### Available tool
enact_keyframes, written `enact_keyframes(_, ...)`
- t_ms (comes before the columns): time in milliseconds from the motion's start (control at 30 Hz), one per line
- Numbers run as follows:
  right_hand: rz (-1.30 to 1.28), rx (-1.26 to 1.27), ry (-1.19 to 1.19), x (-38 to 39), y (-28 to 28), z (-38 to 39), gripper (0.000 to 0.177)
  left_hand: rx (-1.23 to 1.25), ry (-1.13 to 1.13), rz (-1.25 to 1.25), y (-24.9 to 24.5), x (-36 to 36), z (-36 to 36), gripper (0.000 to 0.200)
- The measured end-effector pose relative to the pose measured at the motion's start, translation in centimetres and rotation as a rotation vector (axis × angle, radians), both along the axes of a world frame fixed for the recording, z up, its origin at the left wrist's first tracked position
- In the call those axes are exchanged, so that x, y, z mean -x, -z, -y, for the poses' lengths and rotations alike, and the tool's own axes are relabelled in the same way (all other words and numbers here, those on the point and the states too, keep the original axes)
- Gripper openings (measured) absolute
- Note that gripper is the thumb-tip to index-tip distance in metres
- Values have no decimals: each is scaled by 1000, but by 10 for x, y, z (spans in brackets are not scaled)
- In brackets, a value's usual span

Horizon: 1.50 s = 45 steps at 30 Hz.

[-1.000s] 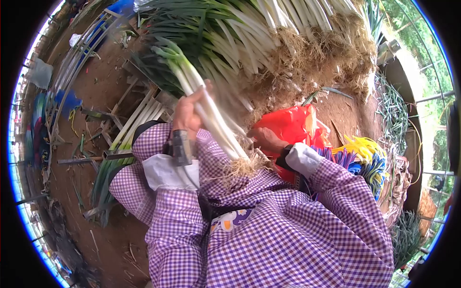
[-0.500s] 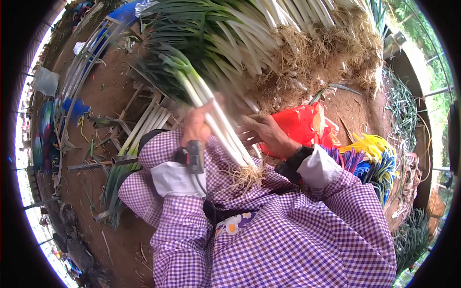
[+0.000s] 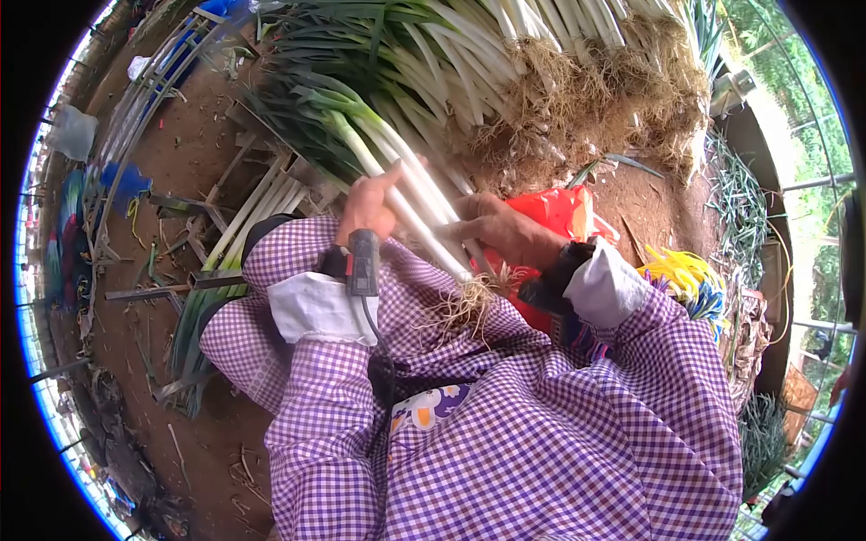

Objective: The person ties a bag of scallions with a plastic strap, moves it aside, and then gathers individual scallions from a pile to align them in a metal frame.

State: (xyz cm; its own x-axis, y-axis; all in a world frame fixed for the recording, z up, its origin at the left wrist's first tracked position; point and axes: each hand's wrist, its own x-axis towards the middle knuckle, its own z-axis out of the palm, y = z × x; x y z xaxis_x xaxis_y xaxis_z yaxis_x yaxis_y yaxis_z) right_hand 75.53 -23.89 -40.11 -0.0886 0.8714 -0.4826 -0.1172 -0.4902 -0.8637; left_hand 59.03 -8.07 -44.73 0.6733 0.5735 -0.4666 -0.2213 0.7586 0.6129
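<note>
Leeks [image 3: 410, 210] (shaggy-rooted) between both hands [image 3: 366, 209]

Head-worn view — forward and down, hands [image 3: 368, 209] close.

A: Quick rundown of the bg, pls. Far L of view?
B: Clear plastic bag [image 3: 72, 133], nr some long pale poles [image 3: 144, 101]. Blue plastic [image 3: 124, 180] lower down, w/ a bit of yellow cord [image 3: 134, 216] just below.
A: Gnd?
B: Brown dirt floor [image 3: 212, 451], w/ dry scraps scattered abt.
A: And R side?
B: Loose green leaves [image 3: 735, 194] by the edge, approx. similar dark green heap [image 3: 762, 442] further down. Green foliage [image 3: 812, 117] outside, bright, behind a metal bar [image 3: 816, 183].
</note>
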Motion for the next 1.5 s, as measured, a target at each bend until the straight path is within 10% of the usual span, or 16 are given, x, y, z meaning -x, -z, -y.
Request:
enact_keyframes(200,-96,34,12,-20,-7,1,34,54,-61,-79,25,2,-9,30)
enact_keyframes(333,279,-376,-182,-9,7,8,24,33,-29,-133,37,1,-13,35)
enact_keyframes(400,-107,23,-44,1,0,8,24,-1,-9,-148,47,0,-16,37)
enact_keyframes(867,-147,212,105,16,-17,25,32,-110,72,-159,29,-7,-3,34)
enact_keyframes(1100,-145,152,220,16,-3,18,38,41,-69,-181,26,-19,3,32)
enact_keyframes(1200,-200,164,273,23,-14,14,38,-294,113,-230,43,-15,-1,31)
enact_keyframes(1500,-246,76,224,44,2,9,33,26,-53,-70,12,-24,13,31)
